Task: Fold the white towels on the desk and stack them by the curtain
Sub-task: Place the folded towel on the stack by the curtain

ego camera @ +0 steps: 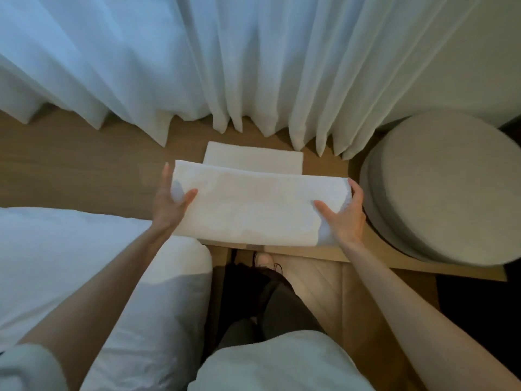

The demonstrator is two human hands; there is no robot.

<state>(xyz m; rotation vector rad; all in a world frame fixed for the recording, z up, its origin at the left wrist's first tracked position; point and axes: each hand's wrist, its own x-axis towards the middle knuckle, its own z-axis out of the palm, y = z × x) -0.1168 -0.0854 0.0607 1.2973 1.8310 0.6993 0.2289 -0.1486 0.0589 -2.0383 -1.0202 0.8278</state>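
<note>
So the folded towel (259, 204) runs 9-to-3 over the near edge of the table (84, 170), left hand (169, 204) and right hand (344, 218) each pinching an end, thumb on top, fingers (355, 190) wrapped round, and the stacked towel (253, 160) by the curtain (253, 66) is straight ahead at 12 o'clock.

I find open desk (84, 165) at left; the curtain (197, 66) walls the back, a folded towel (253, 160) before it; a round grey seat (439, 187) blocks the right.
</note>
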